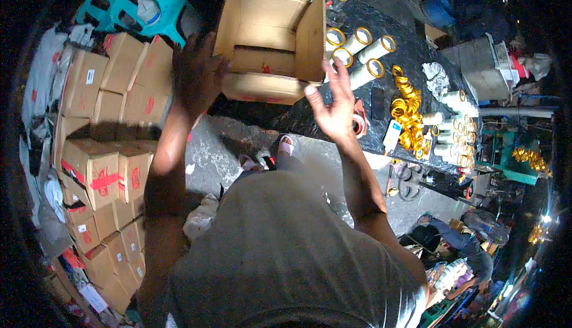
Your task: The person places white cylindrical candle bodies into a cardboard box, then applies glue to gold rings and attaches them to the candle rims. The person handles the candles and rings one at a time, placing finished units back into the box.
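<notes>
Brown cardboard carton (268, 30), opening upward, found at the near left corner of the black-covered worktop (384, 23); whether resting or lifted, unconfirmed. Judged light and stiff-walled, crushable at the rim; best taken low on opposite sides. Right hand (335, 104): fingers spread, unclenched, at the carton's right side. Left hand (199, 78): by the left wall, shadowed; its grip cannot be told. Pale yellow-rimmed cylinders (364, 75) stand just right of the carton; gold rings (406, 113) lie nearer the worktop's right end.
</notes>
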The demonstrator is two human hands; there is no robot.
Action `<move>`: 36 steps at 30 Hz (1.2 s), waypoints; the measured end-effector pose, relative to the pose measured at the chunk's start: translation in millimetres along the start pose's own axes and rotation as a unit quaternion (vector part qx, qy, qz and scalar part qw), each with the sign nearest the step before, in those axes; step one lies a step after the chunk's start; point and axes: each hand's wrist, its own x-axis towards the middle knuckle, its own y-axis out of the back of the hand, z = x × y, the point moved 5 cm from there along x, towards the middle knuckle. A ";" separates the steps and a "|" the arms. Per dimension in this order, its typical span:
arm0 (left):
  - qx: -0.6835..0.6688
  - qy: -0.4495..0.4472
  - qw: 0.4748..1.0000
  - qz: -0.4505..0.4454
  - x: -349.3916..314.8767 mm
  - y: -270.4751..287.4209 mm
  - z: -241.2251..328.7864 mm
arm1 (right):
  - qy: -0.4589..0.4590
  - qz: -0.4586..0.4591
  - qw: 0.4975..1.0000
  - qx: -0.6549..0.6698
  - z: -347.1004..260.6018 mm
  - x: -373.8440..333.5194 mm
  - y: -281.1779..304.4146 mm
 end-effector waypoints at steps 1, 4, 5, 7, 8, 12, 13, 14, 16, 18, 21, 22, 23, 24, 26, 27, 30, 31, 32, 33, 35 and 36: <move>0.031 0.004 0.997 -0.064 12.8 -10.3 -2.1 | 0.028 -0.011 0.999 -0.045 4.1 2.2 -5.9; -0.027 0.078 0.966 -0.243 -6.3 -50.1 -30.7 | -0.076 -0.009 0.997 0.010 39.6 -5.9 -14.0; -0.059 0.086 0.959 -0.262 -19.0 -56.7 -47.6 | -0.040 -0.001 0.999 0.032 41.8 -8.4 -8.2; -0.145 0.167 0.930 -0.293 -32.5 -46.7 -56.6 | -0.151 0.016 0.936 0.319 97.3 -33.3 -22.0; -0.185 0.212 0.909 -0.306 -43.7 -40.6 -58.4 | -0.216 0.046 0.871 0.438 125.1 -42.3 -32.4; -0.141 0.218 0.921 -0.291 -46.5 -64.6 -51.5 | -0.330 0.017 0.941 0.076 222.9 -47.1 -51.2; -0.165 0.229 0.919 -0.277 -31.2 -63.1 -34.5 | -0.291 0.056 0.954 0.043 251.6 -48.0 -66.7; -0.184 0.247 0.915 -0.259 -22.0 -60.2 -23.6 | -0.246 0.091 0.965 0.015 269.7 -42.3 -77.5; -0.229 0.263 0.905 -0.243 -23.4 -65.4 -20.3 | -0.258 0.089 0.958 0.084 286.5 -25.4 -97.5; -0.267 0.246 0.912 -0.189 -24.7 -67.4 -17.3 | -0.278 0.078 0.953 0.093 293.8 -21.8 -110.5; -0.286 0.287 0.899 -0.168 -24.4 -63.6 -20.4 | -0.304 0.058 0.944 0.117 295.5 -23.5 -116.9; -0.325 0.283 0.889 -0.152 -42.7 -77.3 -33.0 | -0.296 0.047 0.946 0.119 288.5 -20.9 -113.1; -0.360 0.279 0.881 -0.131 -68.7 -97.8 -54.4 | -0.315 0.029 0.942 0.112 293.7 -27.8 -111.0; -0.373 0.272 0.880 -0.114 -72.7 -101.1 -59.3 | -0.332 0.014 0.938 0.098 297.9 -38.7 -108.6; -0.370 0.261 0.888 -0.088 -57.6 -83.1 -41.3 | -0.346 -0.027 0.929 0.130 226.1 -10.0 -43.6; -0.353 0.255 0.897 -0.080 -44.7 -68.4 -25.7 | -0.333 -0.038 0.938 0.083 206.0 -0.5 -15.0; -0.296 0.220 0.924 -0.103 -50.5 -69.5 -35.0 | -0.161 -0.091 0.963 0.196 129.7 46.5 61.9; -0.308 0.237 0.911 -0.136 -41.5 -65.9 -34.2 | -0.174 -0.099 0.941 0.274 98.0 61.2 81.0; -0.316 0.257 0.898 -0.169 -34.6 -61.7 -33.5 | -0.189 -0.139 0.934 0.270 56.8 81.6 91.6; -0.319 0.276 0.884 -0.203 -28.6 -58.2 -32.8 | -0.192 -0.165 0.929 0.271 30.7 97.1 93.9; -0.366 0.281 0.849 -0.259 -27.3 -66.2 -41.7 | -0.206 -0.198 0.890 0.356 -6.4 123.6 68.0; -0.387 0.268 0.845 -0.254 -25.4 -68.0 -45.4 | -0.243 -0.255 0.853 0.385 -3.7 131.8 48.6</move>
